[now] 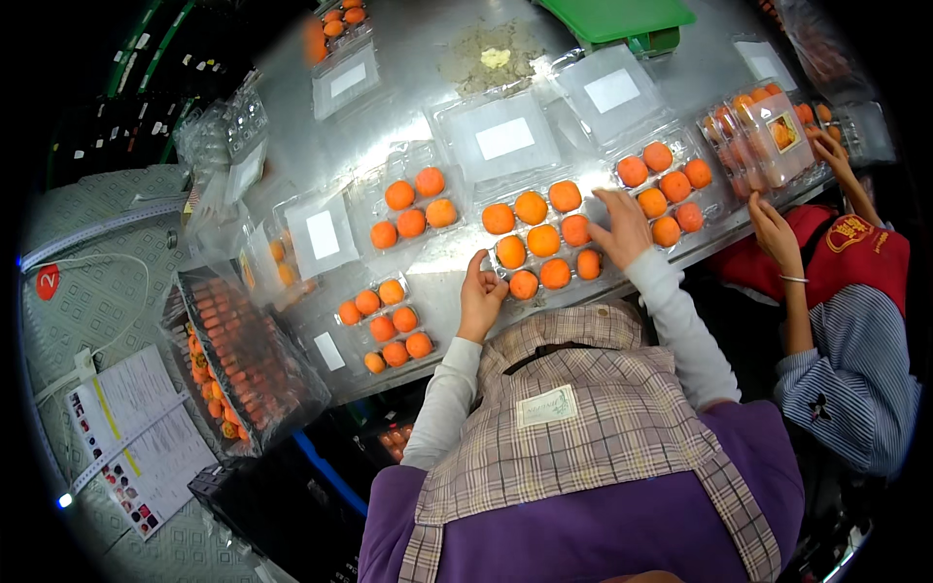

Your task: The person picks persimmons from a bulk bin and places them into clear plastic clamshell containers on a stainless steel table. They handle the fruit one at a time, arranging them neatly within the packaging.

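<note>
In front of me on the metal table lies an opened clear plastic clamshell box (536, 175) filled with rows of orange persimmons (543, 239). Its lid lies folded back, away from me, and bears a white label (505, 138). At the box's near left corner is my left hand (482, 297), thumb and forefinger apart, with nothing seen in it. My right hand (624, 227) hovers at the box's right side, fingers spread. Its thumb is close to a persimmon (576, 230) at the right end; whether they touch, I cannot tell.
More open boxes of persimmons, such as one at right (675, 186), line the metal table (408, 65). A co-worker's hands (776, 232) hold a closed box (791, 146). A fruit crate (240, 357) stands left, near empty clamshells (211, 142). A green lid (619, 18) is behind.
</note>
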### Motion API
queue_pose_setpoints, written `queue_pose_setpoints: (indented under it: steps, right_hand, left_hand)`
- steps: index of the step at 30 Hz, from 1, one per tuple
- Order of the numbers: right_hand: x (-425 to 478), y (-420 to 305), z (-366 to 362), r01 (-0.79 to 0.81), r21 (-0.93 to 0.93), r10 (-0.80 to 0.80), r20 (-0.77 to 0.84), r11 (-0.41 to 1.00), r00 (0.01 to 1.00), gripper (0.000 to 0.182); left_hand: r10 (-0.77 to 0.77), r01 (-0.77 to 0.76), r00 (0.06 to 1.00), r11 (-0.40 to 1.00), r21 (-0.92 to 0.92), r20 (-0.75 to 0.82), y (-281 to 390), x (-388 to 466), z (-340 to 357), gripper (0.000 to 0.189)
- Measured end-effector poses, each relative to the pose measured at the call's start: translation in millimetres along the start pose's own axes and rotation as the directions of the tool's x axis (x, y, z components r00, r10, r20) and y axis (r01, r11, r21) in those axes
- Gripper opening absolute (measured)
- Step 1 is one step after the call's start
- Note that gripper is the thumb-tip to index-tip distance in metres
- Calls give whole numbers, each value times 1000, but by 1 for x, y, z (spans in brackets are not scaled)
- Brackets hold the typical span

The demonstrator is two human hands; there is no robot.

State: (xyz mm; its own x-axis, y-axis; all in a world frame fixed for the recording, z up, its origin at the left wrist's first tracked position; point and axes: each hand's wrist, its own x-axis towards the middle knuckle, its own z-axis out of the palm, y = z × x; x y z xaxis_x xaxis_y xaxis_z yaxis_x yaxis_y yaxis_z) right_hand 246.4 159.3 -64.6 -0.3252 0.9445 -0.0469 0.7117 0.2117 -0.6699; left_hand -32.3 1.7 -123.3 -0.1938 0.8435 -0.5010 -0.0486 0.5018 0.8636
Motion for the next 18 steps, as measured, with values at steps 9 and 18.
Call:
queue_pose_setpoints:
  steps: [9, 18]
  right_hand:
    - [76, -21, 10, 238, -308, -151, 282, 921, 948, 61]
    - [73, -21, 9, 238, -324, -153, 267, 916, 951, 53]
  left_hand:
    - [30, -29, 999, 999, 31, -31, -3, 9, 1, 77]
    - [35, -15, 990, 989, 145, -136, 14, 0, 1, 60]
